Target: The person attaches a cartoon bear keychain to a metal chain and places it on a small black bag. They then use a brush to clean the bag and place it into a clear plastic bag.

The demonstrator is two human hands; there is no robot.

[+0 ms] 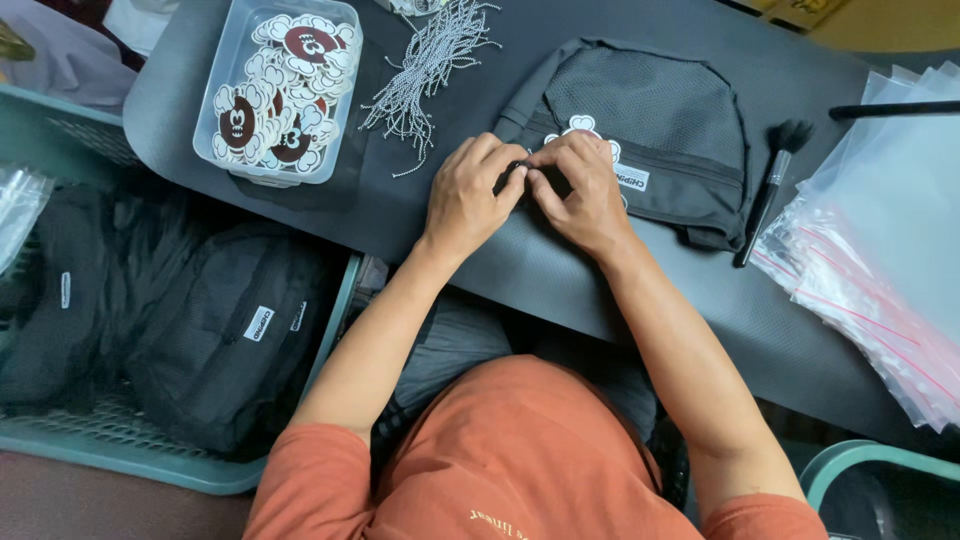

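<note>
- Left hand (468,196) and right hand (580,190): fingertips pinched together on the front of a black bag (665,120).
- Bag: mid-tabletop (560,285), near its front edge.
- Open room: bare mat before the hands.
- Brush (772,185): just right of bag.
- Bead chains (425,75), sticker tub (225,100): left.

Under hands: bag (660,110) on table (560,270).
Left hand (468,195): touching right hand (582,188).
Beyond left hand: ball chains (430,65), tub of tags (278,88).
Right of right hand: brush (772,185), plastic sleeves (880,250).
Left, nearer the person: basket of bags (130,440).
</note>
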